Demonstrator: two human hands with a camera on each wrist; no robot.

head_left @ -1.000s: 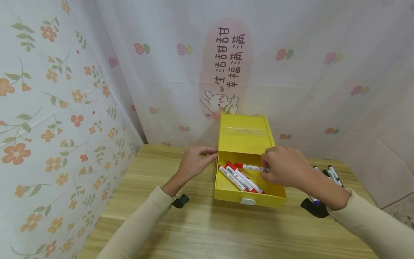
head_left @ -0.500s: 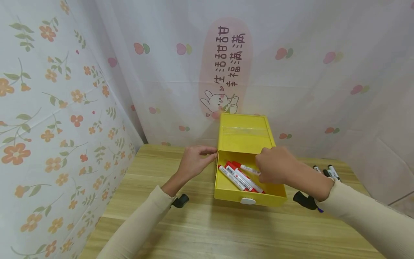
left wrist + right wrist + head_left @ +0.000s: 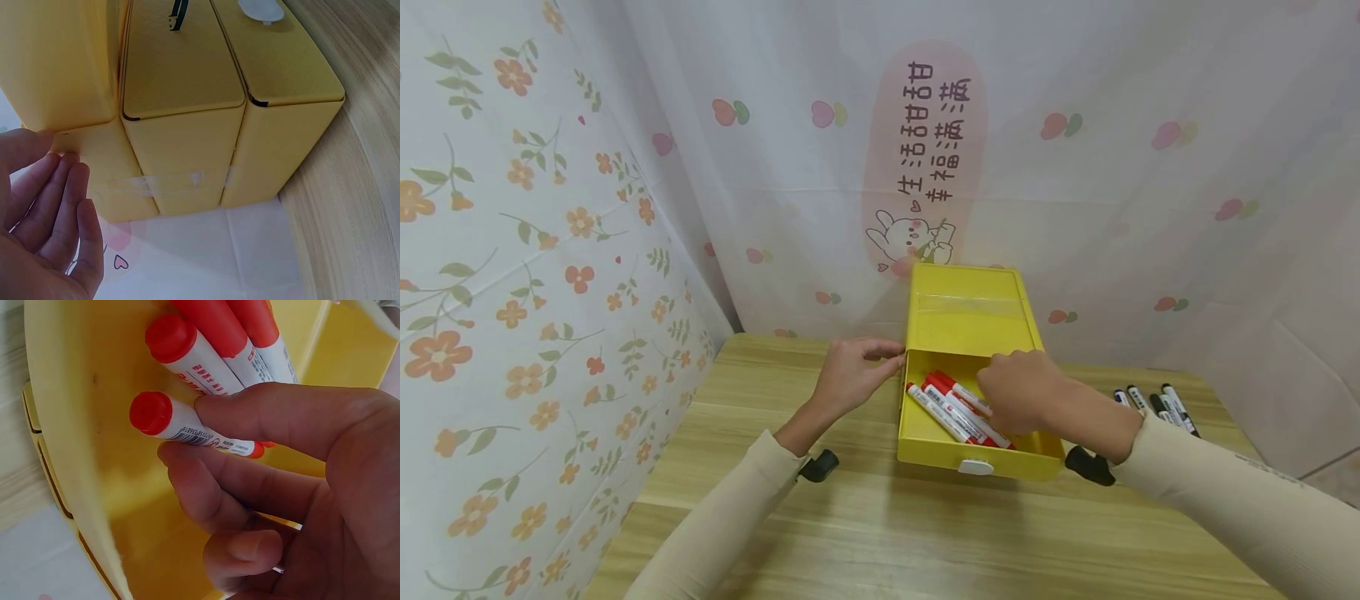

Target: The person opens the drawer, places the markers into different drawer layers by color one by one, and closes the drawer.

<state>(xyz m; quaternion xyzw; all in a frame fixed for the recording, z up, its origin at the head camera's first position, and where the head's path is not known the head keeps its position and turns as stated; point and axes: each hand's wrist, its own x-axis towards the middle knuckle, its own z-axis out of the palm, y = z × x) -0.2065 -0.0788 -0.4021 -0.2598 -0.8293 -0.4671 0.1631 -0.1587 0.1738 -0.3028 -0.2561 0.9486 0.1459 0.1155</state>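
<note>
A yellow drawer (image 3: 928, 452) stands pulled out of a yellow cabinet (image 3: 973, 321). Inside it, several white markers with red caps (image 3: 942, 414) lie slanted together at the left. My right hand (image 3: 1028, 392) is down in the drawer and pinches one more red-capped marker (image 3: 187, 422) between thumb and fingers, beside the others. At the drawer's left side is my left hand (image 3: 850, 377), its thumb and fingertips touching near the joint with the cabinet; its fingers look relaxed in the left wrist view.
Several markers with dark and blue caps (image 3: 1176, 407) lie on the wooden table (image 3: 820, 533) right of the cabinet. Two lower drawers (image 3: 187, 62) are closed. A white curtain (image 3: 790, 167) hangs behind, and a floral one (image 3: 535, 250) on the left.
My right hand has moved left and slightly down inside the drawer, bringing the marker up to the other red-capped ones. The left hand has stayed at the drawer's side.
</note>
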